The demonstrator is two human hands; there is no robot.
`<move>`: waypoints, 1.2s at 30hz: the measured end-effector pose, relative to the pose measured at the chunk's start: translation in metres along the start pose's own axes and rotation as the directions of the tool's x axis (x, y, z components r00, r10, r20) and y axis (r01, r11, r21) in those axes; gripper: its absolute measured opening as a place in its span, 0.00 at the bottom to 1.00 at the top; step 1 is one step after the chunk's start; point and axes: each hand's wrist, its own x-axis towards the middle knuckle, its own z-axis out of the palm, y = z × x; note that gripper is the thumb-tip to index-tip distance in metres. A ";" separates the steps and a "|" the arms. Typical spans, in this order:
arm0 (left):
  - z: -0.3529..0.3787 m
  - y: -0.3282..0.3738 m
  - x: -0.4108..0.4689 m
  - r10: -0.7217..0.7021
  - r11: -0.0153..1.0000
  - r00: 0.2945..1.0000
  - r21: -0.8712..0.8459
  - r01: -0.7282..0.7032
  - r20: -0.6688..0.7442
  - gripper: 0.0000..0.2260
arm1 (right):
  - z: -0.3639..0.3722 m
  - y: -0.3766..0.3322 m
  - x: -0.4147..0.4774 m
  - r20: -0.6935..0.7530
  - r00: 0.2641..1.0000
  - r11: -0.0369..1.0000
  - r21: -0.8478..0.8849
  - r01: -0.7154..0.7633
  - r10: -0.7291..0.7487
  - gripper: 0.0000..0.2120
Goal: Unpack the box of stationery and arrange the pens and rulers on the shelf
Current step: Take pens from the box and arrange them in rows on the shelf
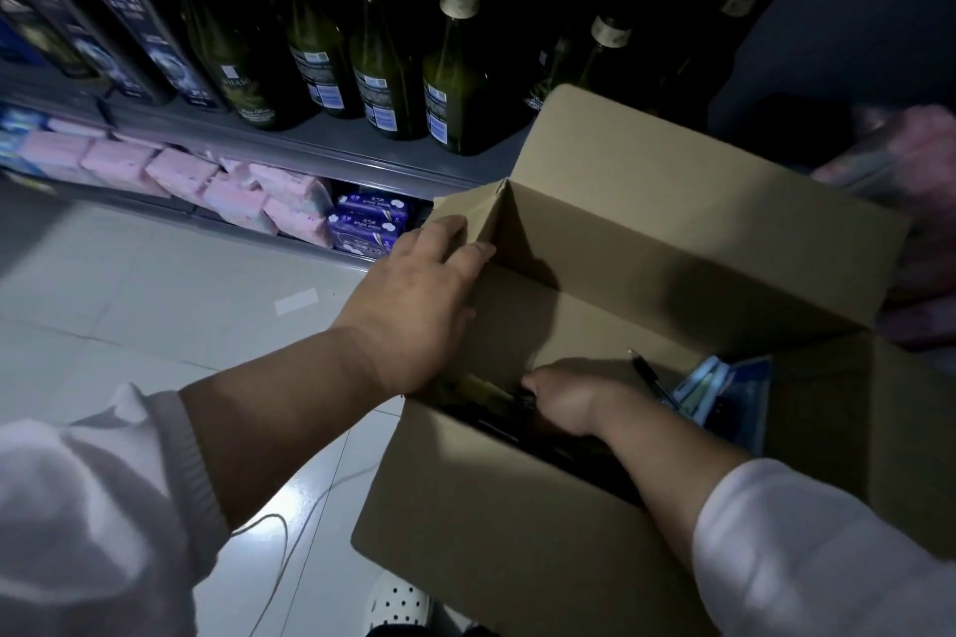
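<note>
Head cam looking down here, and it's pretty dim. The cardboard box (517, 507) sits open in the lower right of the frame with its flaps up. The left hand (419, 290) is at centre frame, lying on the box's left flap near the corner, fingers fairly straight and close together, just pressing on the cardboard and not wrapped round anything. The right hand (569, 398) is down inside the box at the near edge, knuckles up, fingers dipping into a dark jumble of stuff. I honestly can't tell whether it's pinching something or just touching, since the fingertips are lost in shadow. Just right of that hand a black pen (646, 375) lies inside the box, tip pointing to the upper left, and beside it are some blue and white packets (724, 393), too blurry to read. The grey shelf (310, 140) runs across the upper left, with green bottles (455, 83) standing on it and dark cartons (129, 16) marked CLEAR further left. Below it are pink packs (181, 171) and purple packs (367, 222). White tiled floor (129, 285) fills the left, a thin white cable (289, 548) trails over it, and a white shoe (398, 605) with holes peeks in at the bottom.
</note>
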 end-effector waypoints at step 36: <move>-0.185 0.179 -0.039 -0.035 0.442 0.939 -0.837 0.322 0.343 0.18 | -0.139 -0.026 -0.303 -0.567 0.823 -0.085 0.822 0.562 -0.035 0.08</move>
